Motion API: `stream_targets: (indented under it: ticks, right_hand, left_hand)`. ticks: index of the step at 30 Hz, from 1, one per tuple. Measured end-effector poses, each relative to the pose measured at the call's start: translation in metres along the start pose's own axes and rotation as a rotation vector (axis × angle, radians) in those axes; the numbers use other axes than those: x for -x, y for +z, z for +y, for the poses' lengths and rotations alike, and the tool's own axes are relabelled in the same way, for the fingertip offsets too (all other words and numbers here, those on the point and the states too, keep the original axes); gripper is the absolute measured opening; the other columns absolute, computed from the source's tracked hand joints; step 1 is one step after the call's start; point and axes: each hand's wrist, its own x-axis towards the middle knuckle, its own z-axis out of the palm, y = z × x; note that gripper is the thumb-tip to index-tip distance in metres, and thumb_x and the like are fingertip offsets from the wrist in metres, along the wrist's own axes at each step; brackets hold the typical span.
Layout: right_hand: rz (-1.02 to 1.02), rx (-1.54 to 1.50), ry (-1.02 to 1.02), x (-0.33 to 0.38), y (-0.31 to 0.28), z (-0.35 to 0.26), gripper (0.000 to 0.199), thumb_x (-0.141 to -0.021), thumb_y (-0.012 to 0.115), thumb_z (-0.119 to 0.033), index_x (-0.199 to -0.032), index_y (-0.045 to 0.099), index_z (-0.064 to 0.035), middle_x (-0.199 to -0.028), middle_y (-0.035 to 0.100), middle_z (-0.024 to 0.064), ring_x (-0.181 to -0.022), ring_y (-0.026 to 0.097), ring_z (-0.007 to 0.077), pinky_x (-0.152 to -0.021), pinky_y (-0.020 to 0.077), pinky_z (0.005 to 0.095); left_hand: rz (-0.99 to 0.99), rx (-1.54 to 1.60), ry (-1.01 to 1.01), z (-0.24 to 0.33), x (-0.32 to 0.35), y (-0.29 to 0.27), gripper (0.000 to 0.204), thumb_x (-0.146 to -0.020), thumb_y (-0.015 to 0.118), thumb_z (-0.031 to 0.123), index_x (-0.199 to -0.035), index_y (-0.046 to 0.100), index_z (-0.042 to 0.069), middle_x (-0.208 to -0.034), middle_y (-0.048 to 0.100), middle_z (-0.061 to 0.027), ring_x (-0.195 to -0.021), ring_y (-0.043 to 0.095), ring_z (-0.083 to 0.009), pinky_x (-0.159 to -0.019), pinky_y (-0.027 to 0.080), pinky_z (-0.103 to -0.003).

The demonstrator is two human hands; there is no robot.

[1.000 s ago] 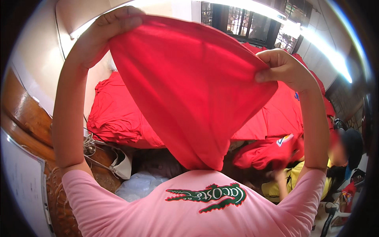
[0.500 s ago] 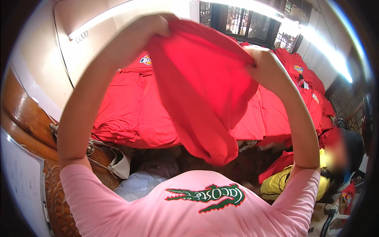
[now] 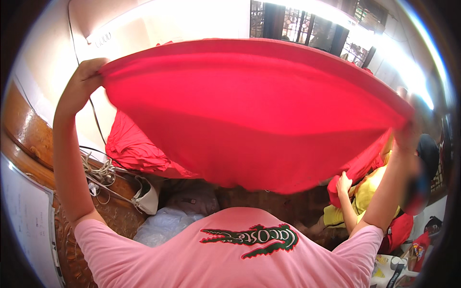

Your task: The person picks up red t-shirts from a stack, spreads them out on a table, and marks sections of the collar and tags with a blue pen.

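Note:
A plain red shirt [image 3: 240, 96] is stretched wide in the air at arm's length, its upper edge pulled into a long curve. My left hand [image 3: 91, 72] is closed on the shirt's left corner. On the far right, my right hand [image 3: 406, 127] grips the opposite corner; motion blurs its fingers. Below the raised cloth the fabric sags in a broad curve, hiding most of the surface behind it. Several other red shirts [image 3: 134, 146] lie heaped on that surface and show past the left side.
Close on the right sits a co-worker in yellow [image 3: 370, 185], one hand [image 3: 343, 183] on red cloth. At the left are coiled cables [image 3: 103, 168], a white strapped bag [image 3: 146, 196] and carved wooden furniture [image 3: 72, 235]. A pale plastic bag [image 3: 165, 224] lies below.
My hands have moved far apart, the left one leftward and the right one rightward. The shirt went from hanging bunched to stretched wide. The co-worker's hand has come into view.

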Motion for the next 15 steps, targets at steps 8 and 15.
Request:
stream_targets:
  ticks: [8, 15]
  right_hand:
    - [-0.347, 0.245, 0.399, -0.042, 0.062, -0.037, 0.038, -0.071, 0.083, -0.012, -0.102, 0.066, 0.0026, -0.083, 0.067, 0.0028, -0.072, 0.063, 0.015, -0.07, 0.0501, 0.0307]
    - [-0.543, 1.509, 0.23, -0.134, 0.122, 0.102, 0.023, -0.078, 0.076, -0.014, -0.09, 0.067, 0.0035, -0.078, 0.064, 0.0232, -0.068, 0.062, 0.0322, -0.068, 0.0509, 0.0421]
  left_hand:
    - [0.098, 0.145, -0.014, -0.063, 0.043, -0.055, 0.016, -0.093, 0.062, 0.01, -0.095, 0.074, 0.0, -0.112, 0.075, -0.0138, -0.112, 0.066, -0.0225, -0.113, 0.043, -0.043]
    - [0.071, -0.81, -0.563, -0.146, -0.015, -0.007, 0.017, -0.091, 0.062, 0.006, -0.099, 0.076, 0.012, -0.087, 0.076, -0.0103, -0.092, 0.071, -0.0217, -0.095, 0.05, -0.043]
